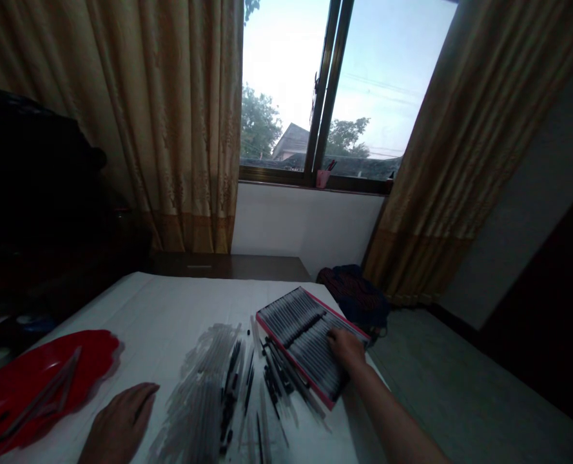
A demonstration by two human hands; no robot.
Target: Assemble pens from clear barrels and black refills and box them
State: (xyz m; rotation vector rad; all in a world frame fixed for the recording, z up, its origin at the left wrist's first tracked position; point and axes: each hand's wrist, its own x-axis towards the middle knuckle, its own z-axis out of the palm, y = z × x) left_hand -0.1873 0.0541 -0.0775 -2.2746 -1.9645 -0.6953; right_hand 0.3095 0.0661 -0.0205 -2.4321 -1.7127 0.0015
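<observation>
My right hand [348,350] reaches over a shallow box with pink edges [330,403], its fingers bent down onto the rows of slim grey-and-black pen-like sticks [310,325] inside. Whatever lies between those fingertips is hidden. On the white tabletop at lower left is my left hand [122,422], fingers stretched out and holding nothing visible. Between my hands lies a pile of clear thin tubes [196,393]. Loose dark pen parts [231,380] are scattered beside the pile, some close against the box.
A red scalloped tray [93,354] with a few clear tubes stands at left on the white-covered table [160,303]. Dark cloth [354,290] lies beyond the table's right corner. A pink cup [322,178] is on the windowsill, between curtains [189,129].
</observation>
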